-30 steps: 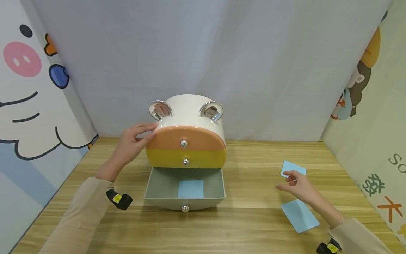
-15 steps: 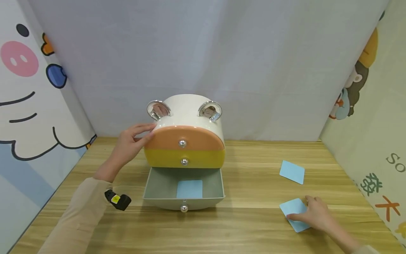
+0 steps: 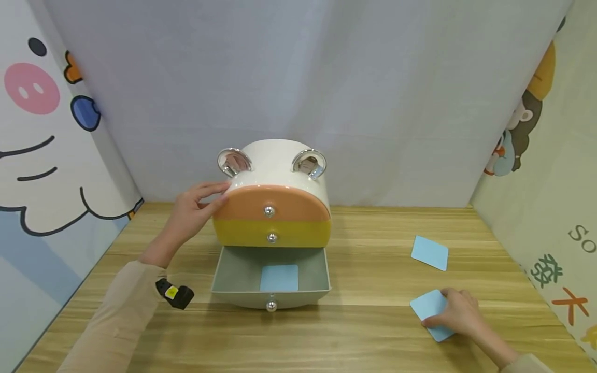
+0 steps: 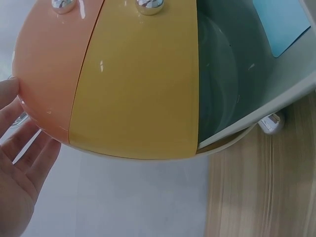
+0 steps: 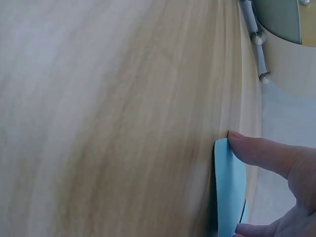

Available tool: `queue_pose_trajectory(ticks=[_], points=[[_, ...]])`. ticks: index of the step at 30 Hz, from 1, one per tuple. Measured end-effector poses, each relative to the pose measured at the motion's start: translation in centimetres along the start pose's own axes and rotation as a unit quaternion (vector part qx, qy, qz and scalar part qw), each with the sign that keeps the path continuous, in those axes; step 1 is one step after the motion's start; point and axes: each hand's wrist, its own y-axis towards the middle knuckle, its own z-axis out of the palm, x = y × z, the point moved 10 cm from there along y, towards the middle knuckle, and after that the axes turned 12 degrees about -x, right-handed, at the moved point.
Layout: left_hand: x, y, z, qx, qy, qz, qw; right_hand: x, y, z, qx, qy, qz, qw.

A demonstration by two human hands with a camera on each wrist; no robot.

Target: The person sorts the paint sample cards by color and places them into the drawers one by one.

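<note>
A small bear-eared drawer cabinet (image 3: 276, 166) stands on the table, with an orange drawer (image 3: 249, 204) above a yellow drawer (image 3: 242, 233), both closed. Its grey-green bottom drawer (image 3: 305, 299) is pulled out and has a blue card (image 3: 279, 278) lying in it. My left hand (image 3: 187, 213) rests against the cabinet's upper left side, thumb at the orange front's edge and fingers spread fairly straight. Over on the right, my right hand (image 3: 460, 313) pinches a blue card (image 3: 430, 304) by opposite edges; the right wrist view shows this card (image 5: 229, 190) slightly bowed between thumb and finger.
Another blue card (image 3: 430, 253) lies on the wooden table (image 3: 364, 331) behind the right hand. A pale cloth backdrop (image 3: 396, 103) rises at the back, with printed panels on both sides. The open drawer juts toward the front.
My right hand has come down from beside the far blue card to the nearer one and now grips its edges. The left hand has stayed at the cabinet.
</note>
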Motion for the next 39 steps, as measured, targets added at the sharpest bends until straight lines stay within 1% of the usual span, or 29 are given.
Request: queue_pose_trajectory(ticks=[5, 7, 10, 13, 16, 17, 20, 22, 25, 29, 31, 34, 37, 39], points=[[0.1, 0.0, 0.0, 0.003, -0.001, -0.004, 1.0000, 0.4, 0.1, -0.3, -0.011, 0.019, -0.015, 1.000], [0.1, 0.0, 0.0, 0.004, -0.001, -0.004, 1.0000, 0.6, 0.2, -0.3, -0.001, 0.034, -0.026, 0.999], [0.0, 0.0, 0.0, 0.004, -0.002, -0.002, 1.0000, 0.6, 0.5, -0.3, 0.035, 0.077, -0.031, 0.996], [0.0, 0.0, 0.0, 0.004, -0.004, -0.002, 1.0000, 0.2, 0.8, -0.1, 0.081, 0.147, -0.017, 0.986], [0.0, 0.0, 0.0, 0.004, -0.004, -0.002, 1.0000, 0.0, 1.0, 0.0, 0.127, 0.209, -0.010, 0.969], [0.0, 0.0, 0.0, 0.004, -0.004, -0.003, 1.0000, 0.0, 1.1, 0.0, 0.142, 0.224, -0.008, 0.964], [0.0, 0.0, 0.1, 0.005, -0.001, -0.002, 1.0000, 0.9, 1.2, -0.4, 0.179, 0.251, -0.020, 0.951], [0.0, 0.1, 0.1, 0.004, 0.000, -0.003, 1.0000, 2.0, 1.5, -0.8, 0.198, 0.266, -0.027, 0.943], [0.1, 0.1, 0.1, 0.004, 0.002, -0.005, 1.0000, 4.0, 2.2, -1.5, 0.216, 0.284, -0.040, 0.933], [0.2, 0.0, 0.2, 0.005, 0.004, -0.004, 1.0000, 7.0, 3.2, -2.4, 0.225, 0.299, -0.061, 0.926], [0.2, 0.0, 0.2, 0.005, 0.003, -0.004, 1.0000, 8.6, 3.7, -2.7, 0.223, 0.300, -0.074, 0.925], [0.1, 0.1, 0.2, 0.004, -0.001, -0.007, 1.0000, 11.2, 4.6, -3.2, 0.215, 0.295, -0.087, 0.927], [0.1, 0.1, 0.1, 0.002, 0.001, -0.008, 1.0000, 14.0, 5.2, -3.4, 0.206, 0.287, -0.090, 0.931], [0.0, 0.1, 0.1, 0.002, 0.003, -0.008, 1.0000, 16.2, 5.4, -3.3, 0.208, 0.288, -0.103, 0.929]])
